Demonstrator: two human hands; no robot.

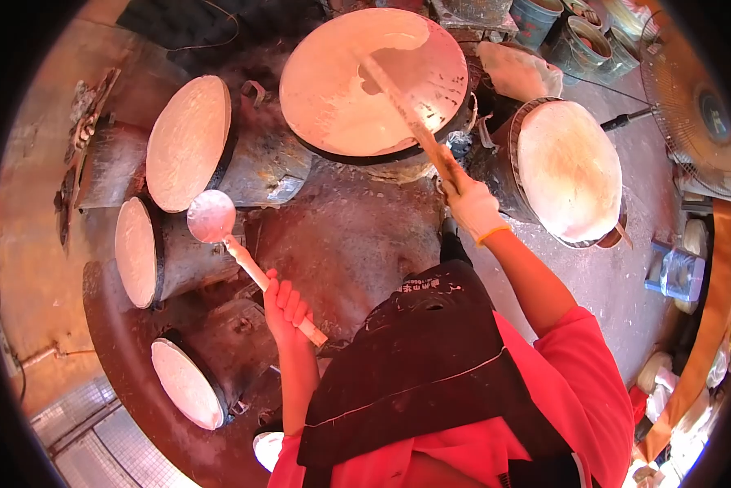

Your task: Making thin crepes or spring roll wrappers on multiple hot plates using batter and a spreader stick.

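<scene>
My left hand point(286, 308), bare, is closed around the wooden handle of a round metal ladle point(211, 216). The ladle's bowl is held in front of the lower edge of an upper-left griddle covered with pale batter point(188, 143). In a white glove, my right hand point(472, 204) grips a long wooden stick point(402, 113). The stick's far end meets pale batter point(322, 79) on a large round griddle point(441, 91). Batter covers the griddle's left and lower parts; bare, shiny metal shows at its right.
Two more batter-covered griddles point(136, 253) point(188, 384) stand at the left. On the right, a round pale flatbread point(570, 171) lies on a drum-like stand. Beyond are metal buckets point(579, 46), a standing fan point(695, 104) and a clear plastic container point(676, 274).
</scene>
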